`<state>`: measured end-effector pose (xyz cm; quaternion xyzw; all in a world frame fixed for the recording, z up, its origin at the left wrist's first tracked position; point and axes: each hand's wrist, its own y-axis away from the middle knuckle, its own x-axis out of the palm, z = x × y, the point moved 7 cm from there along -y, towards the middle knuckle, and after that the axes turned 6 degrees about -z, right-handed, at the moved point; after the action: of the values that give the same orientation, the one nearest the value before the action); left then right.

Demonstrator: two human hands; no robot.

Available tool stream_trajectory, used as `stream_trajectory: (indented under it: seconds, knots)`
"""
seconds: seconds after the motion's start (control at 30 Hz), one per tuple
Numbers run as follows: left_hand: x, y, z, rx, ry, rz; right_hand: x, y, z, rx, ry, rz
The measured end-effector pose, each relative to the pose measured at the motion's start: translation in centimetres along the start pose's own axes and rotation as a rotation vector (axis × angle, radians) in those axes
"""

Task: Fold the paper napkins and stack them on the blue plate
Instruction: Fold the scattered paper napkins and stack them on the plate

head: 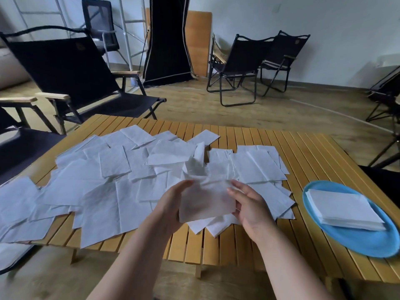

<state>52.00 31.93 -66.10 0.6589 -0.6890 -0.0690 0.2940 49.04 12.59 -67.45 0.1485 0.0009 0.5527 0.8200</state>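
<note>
Both my hands hold one white paper napkin (205, 200) above the near middle of the slatted wooden table (313, 152). My left hand (173, 204) grips its left edge and my right hand (251, 204) grips its right edge; the napkin's far end trails crumpled upward. Several unfolded white napkins (104, 182) lie spread over the table's left and middle. A blue plate (355, 241) sits at the right near edge with a stack of folded napkins (344, 208) on it.
Black folding chairs stand around: one at the far left (71, 68), a pair at the back (249, 61), more at the right edge. A black seat (21, 148) touches the table's left side. The table's front edge runs just below my wrists.
</note>
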Motion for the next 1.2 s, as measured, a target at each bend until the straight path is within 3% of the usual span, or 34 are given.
stream_trajectory:
  seconds: [0.27,0.53,0.7,0.83,1.2]
  knots:
    - [-3.6,-2.1,-0.4,0.14,-0.098,-0.108,-0.4,0.0,2.7,-0.324,0.341,-0.01]
    - [-3.9,-1.7,-0.6,0.213,-0.237,-0.063,0.2,0.0,0.8,-0.066,0.134,0.073]
    - [-2.9,-0.9,-1.2,0.371,-0.418,0.067,0.3,0.4,1.1,-0.138,0.247,0.117]
    - [-3.0,-1.7,-1.0,0.481,-0.685,0.02,-0.1,0.2,1.2,-0.203,0.295,0.116]
    - [-3.0,-1.8,-1.4,0.639,-0.787,-0.044,-0.9,0.2,1.5,-0.32,0.544,0.066]
